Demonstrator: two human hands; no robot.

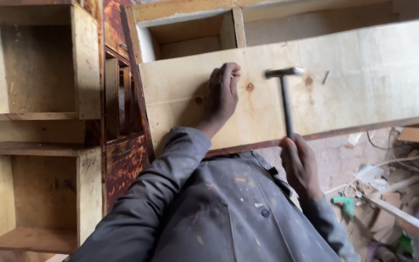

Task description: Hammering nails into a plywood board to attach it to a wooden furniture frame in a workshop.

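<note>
While the left hand is pressing flat against the pale plywood panel, fingers curled together near its upper edge as if pinching something small that cannot be made out, the right hand is gripping the handle of a steel hammer, fingers closed tight around its lower end. The hammer is standing nearly upright, its head level with the left fingertips and just to their right, not touching the panel face as far as the view shows. A bent nail is sticking out of the panel further right, near a dark knot.

Judging by this, the step in hand is nailing the panel onto the cabinet frame behind it, with the hammer raised between blows. The next move seems to call for a short, square strike close to the left fingers, so those fingers are needing to stay clear of the head while the panel is being held flush. Wood offcuts are lying on the floor at the right, and open shelving is standing at the left.
</note>
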